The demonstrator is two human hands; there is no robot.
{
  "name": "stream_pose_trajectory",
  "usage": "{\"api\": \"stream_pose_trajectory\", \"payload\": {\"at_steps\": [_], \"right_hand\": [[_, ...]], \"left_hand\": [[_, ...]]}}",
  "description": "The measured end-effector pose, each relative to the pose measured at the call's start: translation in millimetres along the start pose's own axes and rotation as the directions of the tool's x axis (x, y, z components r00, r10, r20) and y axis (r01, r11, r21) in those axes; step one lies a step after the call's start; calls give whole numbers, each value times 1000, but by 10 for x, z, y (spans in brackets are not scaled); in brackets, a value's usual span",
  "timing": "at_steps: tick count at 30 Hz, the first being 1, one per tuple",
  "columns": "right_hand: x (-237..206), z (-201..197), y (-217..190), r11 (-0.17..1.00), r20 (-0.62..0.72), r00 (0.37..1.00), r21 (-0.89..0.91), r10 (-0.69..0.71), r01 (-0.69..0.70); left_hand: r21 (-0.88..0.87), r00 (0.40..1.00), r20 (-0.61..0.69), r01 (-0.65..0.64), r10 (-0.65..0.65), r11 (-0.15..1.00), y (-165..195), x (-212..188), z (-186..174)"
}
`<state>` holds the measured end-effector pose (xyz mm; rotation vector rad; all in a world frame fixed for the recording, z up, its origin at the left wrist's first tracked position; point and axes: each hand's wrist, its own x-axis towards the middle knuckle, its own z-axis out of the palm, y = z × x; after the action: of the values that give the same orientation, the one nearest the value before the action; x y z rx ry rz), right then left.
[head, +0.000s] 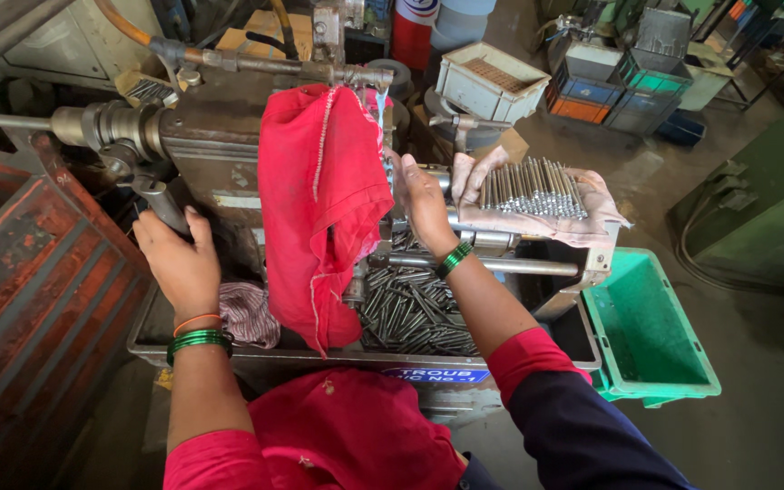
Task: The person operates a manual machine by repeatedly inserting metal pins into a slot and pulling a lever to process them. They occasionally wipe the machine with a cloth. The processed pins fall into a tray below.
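My left hand [177, 259] is wrapped around the dark metal lever handle [158, 201] that juts down from the grey, oily machine [210, 136], fingers curled shut on it; green bangles and an orange thread sit on that wrist; my right hand [422, 201] reaches in behind the hanging red cloth [319, 204], its back turned to me, fingers bent toward the machine's middle, though whether they pinch anything I cannot tell, since the cloth and the hand itself hide the fingertips; a green bangle circles that wrist too; the red cloth drapes from a pipe at the top of the machine and hangs between my two hands; just right of my right hand, a bundle of thin bright steel rods [534, 189] lies side by side on a pale, stained rag [592, 222] spread over a ledge; below, the machine's grey metal tray [151, 331] holds a heap of short dark metal pins [410, 308] and a striped pinkish rag [249, 313]; a green plastic crate [651, 331] stands on the floor just beside the tray's right end; grey and coloured crates [592, 82] are stacked farther back.
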<state>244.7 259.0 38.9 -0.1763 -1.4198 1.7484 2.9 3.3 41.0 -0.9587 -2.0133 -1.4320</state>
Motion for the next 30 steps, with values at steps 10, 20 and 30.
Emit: {"api": "stream_pose_trajectory", "payload": {"at_steps": [10,20,30], "right_hand": [[-28,84,-79,1000,7,1000,26,-13,13],[-524,-48,-447,978,-160,987,-199,29,-60],[-1671,-155,-960,406,-97,995,-910,-14,-83]], "left_hand": [[-11,1000,12,24,-23,1000,20,3,-12],[-15,1000,9,19,-19,1000,-7,15,-22],[26,999,11,-35,34,999,-277,-34,39]]}}
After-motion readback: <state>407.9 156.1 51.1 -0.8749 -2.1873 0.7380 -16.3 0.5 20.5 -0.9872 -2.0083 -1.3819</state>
